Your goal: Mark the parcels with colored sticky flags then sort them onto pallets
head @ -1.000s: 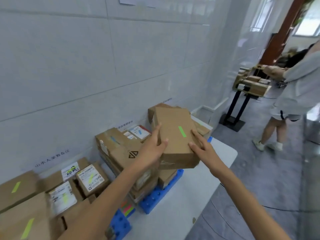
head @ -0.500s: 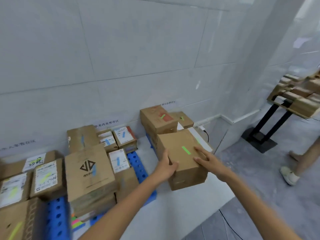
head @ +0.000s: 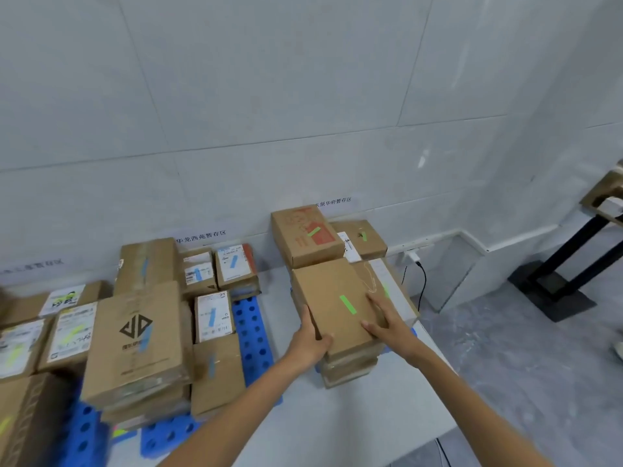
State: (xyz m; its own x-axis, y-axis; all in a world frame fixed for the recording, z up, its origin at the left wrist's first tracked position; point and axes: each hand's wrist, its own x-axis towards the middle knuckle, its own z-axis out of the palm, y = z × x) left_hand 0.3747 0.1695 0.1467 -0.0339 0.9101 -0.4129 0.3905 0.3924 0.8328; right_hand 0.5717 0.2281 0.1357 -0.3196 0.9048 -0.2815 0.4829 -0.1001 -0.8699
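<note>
A brown cardboard parcel [head: 332, 299] with a green sticky flag [head: 348, 304] on its top lies on a low stack of boxes at the right pallet. My left hand [head: 310, 338] grips its near left edge, thumb on top. My right hand [head: 387, 323] lies on its right side with fingers spread over the top. Behind it sit two more green-flagged parcels, a red-printed one [head: 305, 235] and a smaller one [head: 362, 237]. Blue-flagged parcels [head: 135, 342] fill the middle blue pallet [head: 251, 328]. Yellow-flagged parcels [head: 67, 332] lie at the far left.
The pallets rest on a white platform [head: 337, 419] against a tiled wall with printed labels. A plug and black cable [head: 419, 281] hang right of the stack. A black stand [head: 559, 288] stands on the grey floor at the right.
I carried the green-flagged parcel down and to the right, from the air above the blue-flag pile onto the right stack. The view swung left; the other person left the frame.
</note>
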